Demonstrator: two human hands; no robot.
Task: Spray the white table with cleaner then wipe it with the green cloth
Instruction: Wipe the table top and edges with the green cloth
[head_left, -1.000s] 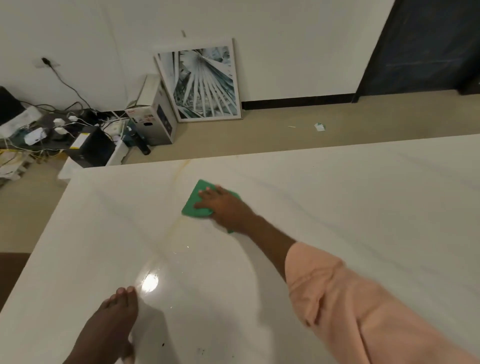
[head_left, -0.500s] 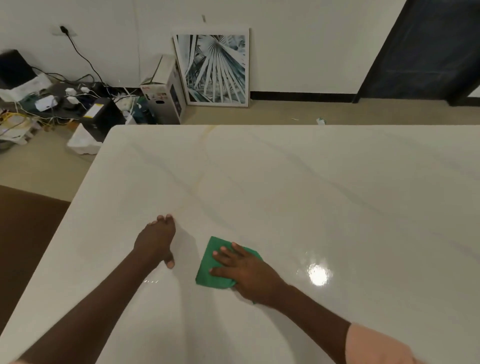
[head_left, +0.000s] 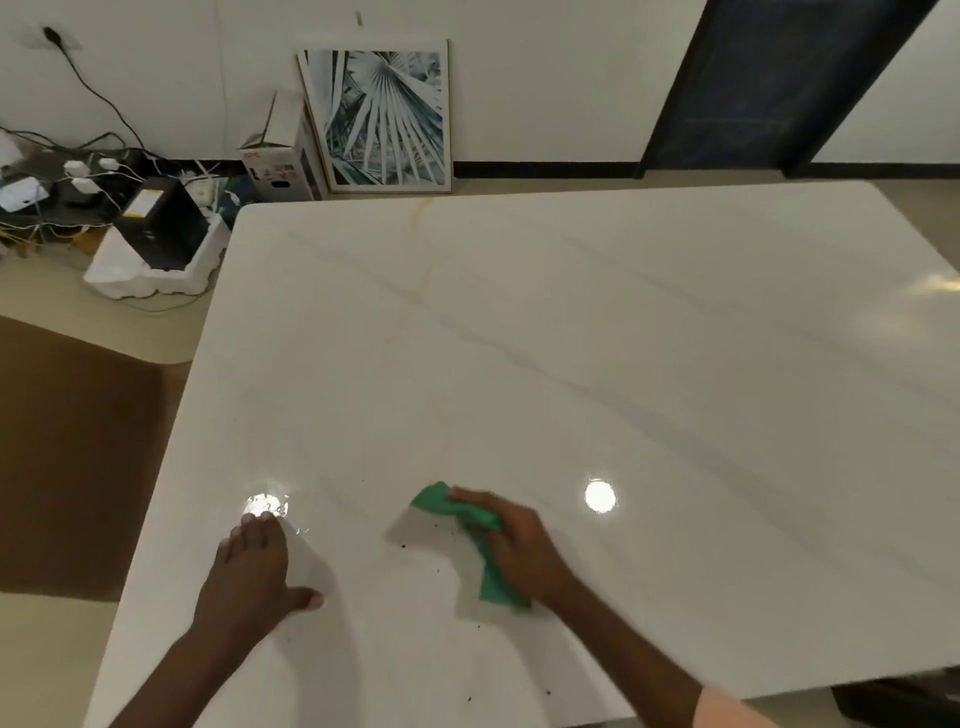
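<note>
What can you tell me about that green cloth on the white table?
The green cloth is a soft, plain rag, bunched and folded rather than spread flat, and a little motion-blurred. It lies on the glossy white table near its front edge. The right hand lies on top of it with fingers curled over the crumpled upper end. One corner sticks out ahead of the fingers; another trails back beside the wrist. Dark specks dot the table next to it.

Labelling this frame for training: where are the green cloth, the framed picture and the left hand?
green cloth (head_left: 498, 584), head view, lower fold.
framed picture (head_left: 384, 117), head view, centre of print.
left hand (head_left: 249, 569), head view, back of hand.
</note>
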